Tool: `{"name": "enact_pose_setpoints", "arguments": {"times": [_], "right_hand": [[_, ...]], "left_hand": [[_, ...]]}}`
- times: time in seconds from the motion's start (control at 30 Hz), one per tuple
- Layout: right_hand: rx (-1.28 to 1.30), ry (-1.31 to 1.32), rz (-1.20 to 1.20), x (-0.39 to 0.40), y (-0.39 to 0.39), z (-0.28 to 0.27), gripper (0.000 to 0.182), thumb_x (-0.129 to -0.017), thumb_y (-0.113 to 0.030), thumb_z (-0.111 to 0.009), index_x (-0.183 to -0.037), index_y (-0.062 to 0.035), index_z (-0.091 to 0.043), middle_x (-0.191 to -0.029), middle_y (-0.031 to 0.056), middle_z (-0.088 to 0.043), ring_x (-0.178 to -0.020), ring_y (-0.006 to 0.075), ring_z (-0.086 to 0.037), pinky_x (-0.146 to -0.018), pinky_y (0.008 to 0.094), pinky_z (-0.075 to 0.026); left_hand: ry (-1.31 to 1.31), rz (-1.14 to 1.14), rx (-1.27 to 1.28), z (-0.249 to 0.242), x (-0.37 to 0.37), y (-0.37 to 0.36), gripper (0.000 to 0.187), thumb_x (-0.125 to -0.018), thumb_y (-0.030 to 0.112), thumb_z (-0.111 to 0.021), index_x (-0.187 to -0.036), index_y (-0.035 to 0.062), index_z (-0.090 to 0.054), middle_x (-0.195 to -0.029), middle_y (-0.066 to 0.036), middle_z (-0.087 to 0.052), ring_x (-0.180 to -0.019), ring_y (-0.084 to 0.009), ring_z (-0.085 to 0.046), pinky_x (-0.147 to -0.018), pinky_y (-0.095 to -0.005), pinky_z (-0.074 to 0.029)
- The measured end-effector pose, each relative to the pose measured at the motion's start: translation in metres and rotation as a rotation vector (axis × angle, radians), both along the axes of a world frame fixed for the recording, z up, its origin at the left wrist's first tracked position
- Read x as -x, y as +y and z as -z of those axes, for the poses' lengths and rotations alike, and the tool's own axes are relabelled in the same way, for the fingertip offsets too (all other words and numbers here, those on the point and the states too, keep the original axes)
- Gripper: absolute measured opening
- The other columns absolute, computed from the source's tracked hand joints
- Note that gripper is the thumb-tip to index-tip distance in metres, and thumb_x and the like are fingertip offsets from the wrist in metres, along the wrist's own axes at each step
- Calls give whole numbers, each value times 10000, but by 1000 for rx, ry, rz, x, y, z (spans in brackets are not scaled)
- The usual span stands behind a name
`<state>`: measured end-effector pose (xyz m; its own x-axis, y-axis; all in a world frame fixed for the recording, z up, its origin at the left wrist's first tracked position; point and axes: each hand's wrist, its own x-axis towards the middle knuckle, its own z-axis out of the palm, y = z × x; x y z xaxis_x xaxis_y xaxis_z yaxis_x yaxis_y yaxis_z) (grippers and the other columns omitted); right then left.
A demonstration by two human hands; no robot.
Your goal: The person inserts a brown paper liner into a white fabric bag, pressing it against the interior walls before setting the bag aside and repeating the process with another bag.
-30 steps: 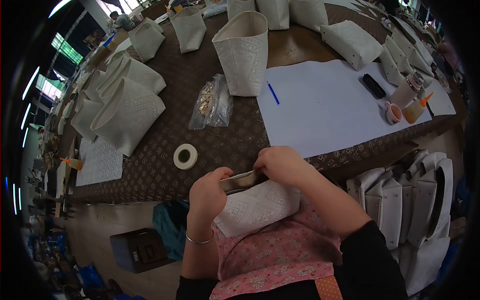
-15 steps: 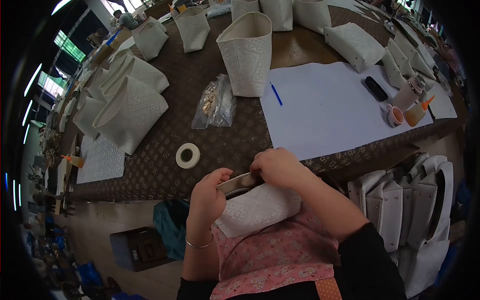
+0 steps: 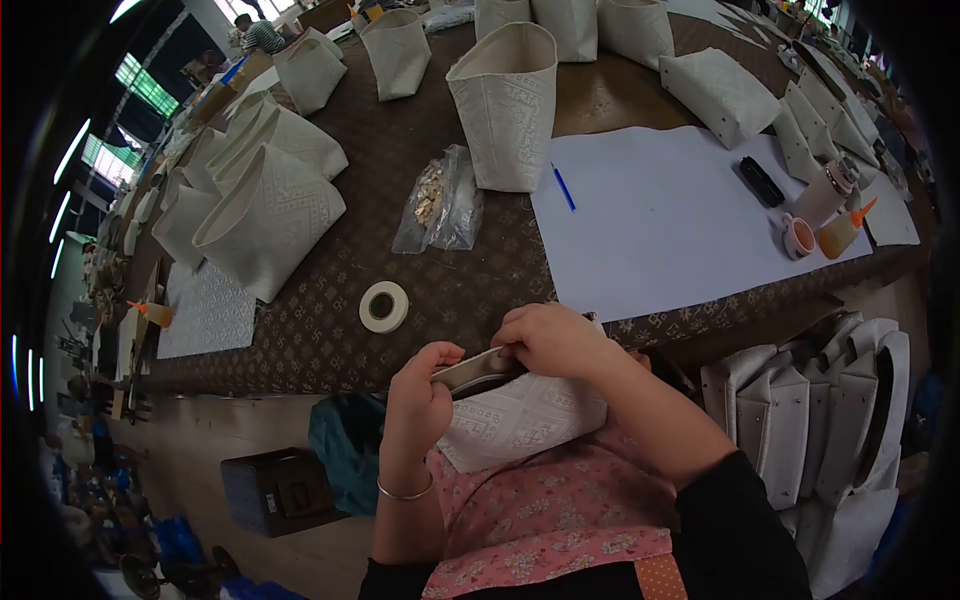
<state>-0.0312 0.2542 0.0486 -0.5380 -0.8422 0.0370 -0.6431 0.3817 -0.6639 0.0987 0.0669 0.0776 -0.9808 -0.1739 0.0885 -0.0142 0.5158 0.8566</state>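
At the table's left end, a glue bottle (image 3: 155,313) lay beside an embossed sheet (image 3: 208,310), with a cluster of pale bags (image 3: 275,225) just behind. A tape roll (image 3: 384,307) lay flat near the front edge of the table (image 3: 330,340). Below it, the left hand (image 3: 415,395) gripped the left end of the opening of a patterned pouch (image 3: 525,425), which lay tilted against the floral apron (image 3: 570,490), just off the table's front edge. Farther back, a plastic packet (image 3: 440,200) of small pieces lay beside a standing bag (image 3: 505,120). The right hand (image 3: 550,340) was closed over the pouch's far rim, its fingertips partly hidden in the opening. With the pouch seemingly borne by lap and fingers alone, a slackened grip could have let it slide down the apron; uneven pulling between the hands could have creased or skewed the rim. Toward the table's right front corner, a cup (image 3: 798,237) and an orange-tipped bottle (image 3: 842,236) stood on or beside a white sheet (image 3: 660,230); a sleeve snagging the paper could have tipped them.
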Motion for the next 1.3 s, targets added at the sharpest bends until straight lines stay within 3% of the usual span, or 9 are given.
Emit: {"name": "enact_pose_setpoints", "arguments": {"times": [0.07, 0.33, 0.57, 0.97, 1.3], "right_hand": [[40, 17, -7, -2, 0, 3, 131, -815, -140, -651, -919, -119, -728, -984, 48, -682, -958, 277, -656, -820, 413, -518], [120, 132, 32, -8, -5, 12, 96, -838, -183, -696, -923, -143, -716, -938, -9, -677, -960, 212, -638, -850, 379, -447], [137, 105, 24, -9, -10, 14, 99, -837, -198, -689, -922, -151, -705, -963, 4, -661, -976, 222, -637, -857, 383, -439], [178, 113, -16, -14, -18, 12, 101, -838, -178, -708, -923, -124, -703, -934, 5, -664, -928, 215, -639, -846, 374, -425], [272, 100, -44, -17, -31, 19, 92, -833, -173, -693, -907, -119, -696, -906, 25, -661, -897, 253, -643, -775, 402, -482]], "left_hand": [[-38, -15, 60, -3, 0, 2, 432, -731, -160, -367, -1066, -31, -608, -952, -121, -675, -913, -177, -668, -850, -274, -506], [-73, -31, 101, -7, 1, 6, 422, -728, -142, -363, -1039, -23, -622, -899, -156, -674, -882, -218, -684, -828, -295, -514], [-91, -39, 119, -8, 2, 7, 425, -725, -138, -381, -1051, -14, -624, -919, -176, -676, -885, -267, -687, -843, -325, -518], [-153, -93, 66, -8, 1, 7, 382, -766, -96, -463, -1101, 2, -618, -943, -155, -691, -869, -217, -685, -797, -293, -520], [-137, -92, 10, -9, -2, 6, 410, -746, -96, -458, -1110, 9, -615, -931, -152, -694, -860, -224, -689, -791, -289, -516]]}}
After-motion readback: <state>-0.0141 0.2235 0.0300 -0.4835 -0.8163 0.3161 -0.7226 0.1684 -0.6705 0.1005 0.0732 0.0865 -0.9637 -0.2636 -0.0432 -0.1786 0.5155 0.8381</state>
